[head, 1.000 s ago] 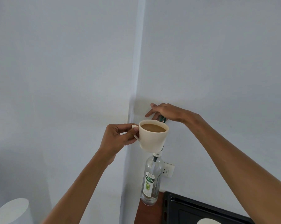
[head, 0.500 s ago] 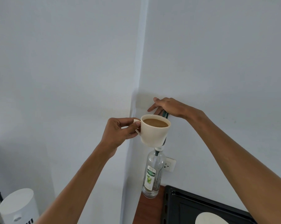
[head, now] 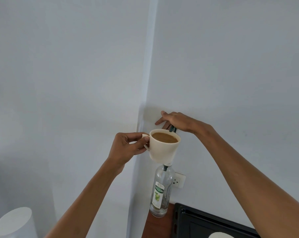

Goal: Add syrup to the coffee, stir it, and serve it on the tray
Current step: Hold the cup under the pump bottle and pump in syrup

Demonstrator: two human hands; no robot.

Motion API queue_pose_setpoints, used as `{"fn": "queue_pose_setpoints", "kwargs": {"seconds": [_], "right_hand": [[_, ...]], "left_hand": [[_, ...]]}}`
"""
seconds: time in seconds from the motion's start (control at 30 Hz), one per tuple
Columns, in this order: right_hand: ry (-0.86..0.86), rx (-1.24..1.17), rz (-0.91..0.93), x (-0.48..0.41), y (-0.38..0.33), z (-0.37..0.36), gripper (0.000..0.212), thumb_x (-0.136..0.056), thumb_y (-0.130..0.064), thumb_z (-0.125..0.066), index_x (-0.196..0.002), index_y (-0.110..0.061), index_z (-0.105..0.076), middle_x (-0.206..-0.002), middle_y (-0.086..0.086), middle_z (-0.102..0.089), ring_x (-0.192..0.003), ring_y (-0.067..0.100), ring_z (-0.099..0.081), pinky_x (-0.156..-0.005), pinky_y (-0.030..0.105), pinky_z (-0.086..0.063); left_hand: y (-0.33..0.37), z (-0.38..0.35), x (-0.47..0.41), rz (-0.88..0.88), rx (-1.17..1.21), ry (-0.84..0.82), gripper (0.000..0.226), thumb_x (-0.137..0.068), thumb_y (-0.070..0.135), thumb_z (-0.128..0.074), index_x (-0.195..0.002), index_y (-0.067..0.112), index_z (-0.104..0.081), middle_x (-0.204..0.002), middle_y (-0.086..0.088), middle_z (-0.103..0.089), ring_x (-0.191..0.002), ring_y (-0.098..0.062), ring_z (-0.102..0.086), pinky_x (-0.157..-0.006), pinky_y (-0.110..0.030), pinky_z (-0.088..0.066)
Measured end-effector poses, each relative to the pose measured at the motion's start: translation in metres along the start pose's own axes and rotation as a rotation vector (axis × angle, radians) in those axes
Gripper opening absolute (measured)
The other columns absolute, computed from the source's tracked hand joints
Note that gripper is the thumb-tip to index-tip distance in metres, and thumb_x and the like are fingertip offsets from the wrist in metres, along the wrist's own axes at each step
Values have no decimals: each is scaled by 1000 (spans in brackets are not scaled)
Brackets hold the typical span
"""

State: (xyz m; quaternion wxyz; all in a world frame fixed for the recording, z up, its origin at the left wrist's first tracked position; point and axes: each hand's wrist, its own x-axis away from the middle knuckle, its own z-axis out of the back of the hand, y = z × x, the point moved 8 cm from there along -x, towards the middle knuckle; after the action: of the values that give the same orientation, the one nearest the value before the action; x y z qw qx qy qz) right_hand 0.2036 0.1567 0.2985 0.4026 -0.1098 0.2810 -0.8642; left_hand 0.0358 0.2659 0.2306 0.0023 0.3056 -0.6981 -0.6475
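In the head view, the left hand (head: pixel 126 148) holds a cream cup (head: pixel 164 148) up in the air. Its fingers (head: pixel 146 139) are closed on the small handle, with the thumb on top. The cup is just to the right of these fingers and it leans a little. It is nearly full of light brown coffee (head: pixel 165 137).

The right hand (head: pixel 177 121) is above and behind the cup, close to the white wall (head: pixel 231 66). Its fingers (head: pixel 159 121) are spread and point to the left, and the palm lies on the dark green pump head (head: pixel 173 129), which shows only a little under the hand. It cannot be told if these fingers really grip the pump or only lie on it.

Directly under the cup, well below both hands, the clear syrup bottle (head: pixel 160 191) stands upright on the brown bench (head: pixel 159 225). It has a white and green label. Its neck is hidden behind the bottom of the cup. A wall socket (head: pixel 178 181) is just behind the bottle.

To the right of the bottle, under the right forearm, lies a black tray (head: pixel 205 222). A white round thing (head: pixel 219 235) is on it at the lower edge, mostly cut off. Far to the lower left of the left hand stands a white cylinder (head: pixel 14 222).
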Motion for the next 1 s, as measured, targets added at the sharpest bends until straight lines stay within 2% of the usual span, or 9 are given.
{"fn": "queue_pose_setpoints", "kwargs": {"seconds": [0.17,0.3,0.47,0.57,0.73,1.0], "right_hand": [[-33,22,-31,0,-2,-1,65,-106,-58,-18,-120,-28,-74,-109,9,-75,-107,24,-67,-95,36,-49],[-6,-6,-26,-1,-5,6,66,-106,-57,-17,-120,-26,-74,-107,12,-76,-103,25,-69,-94,36,-51],[-29,32,-41,-4,-7,9,68,-106,-58,-14,-120,-27,-73,-112,13,-72,-100,20,-66,-78,28,-48],[-34,30,-44,-5,-6,8,71,-105,-60,-15,-118,-25,-75,-110,13,-73,-99,20,-66,-73,26,-47],[4,16,-26,-7,-2,9,76,-104,-62,-17,-102,-20,-81,-103,12,-73,-96,23,-67,-74,30,-48],[53,11,6,-9,1,9,75,-103,-61,-21,-90,-18,-81,-97,9,-75,-95,23,-70,-75,30,-49]], "left_hand": [[-6,-2,0,13,2,-14,14,-89,14,-77,-99,10,-85,-97,-12,-83,-93,-28,-79,-80,-31,-64],[-5,-5,-2,2,0,-24,13,-89,13,-76,-99,14,-85,-97,-10,-83,-92,-27,-80,-78,-29,-64],[-3,-6,-5,-7,10,-25,13,-90,12,-75,-99,13,-85,-97,-10,-83,-91,-27,-80,-78,-29,-64],[-3,-6,-7,-7,6,-28,13,-90,11,-76,-99,12,-85,-97,-11,-83,-91,-25,-80,-79,-30,-64],[-2,-2,-12,-8,-5,-29,16,-90,12,-76,-103,6,-83,-98,-11,-83,-92,-27,-80,-80,-31,-65],[-1,3,-15,-22,-5,-21,15,-89,12,-76,-102,8,-84,-97,-12,-83,-91,-27,-80,-79,-29,-64]]}}
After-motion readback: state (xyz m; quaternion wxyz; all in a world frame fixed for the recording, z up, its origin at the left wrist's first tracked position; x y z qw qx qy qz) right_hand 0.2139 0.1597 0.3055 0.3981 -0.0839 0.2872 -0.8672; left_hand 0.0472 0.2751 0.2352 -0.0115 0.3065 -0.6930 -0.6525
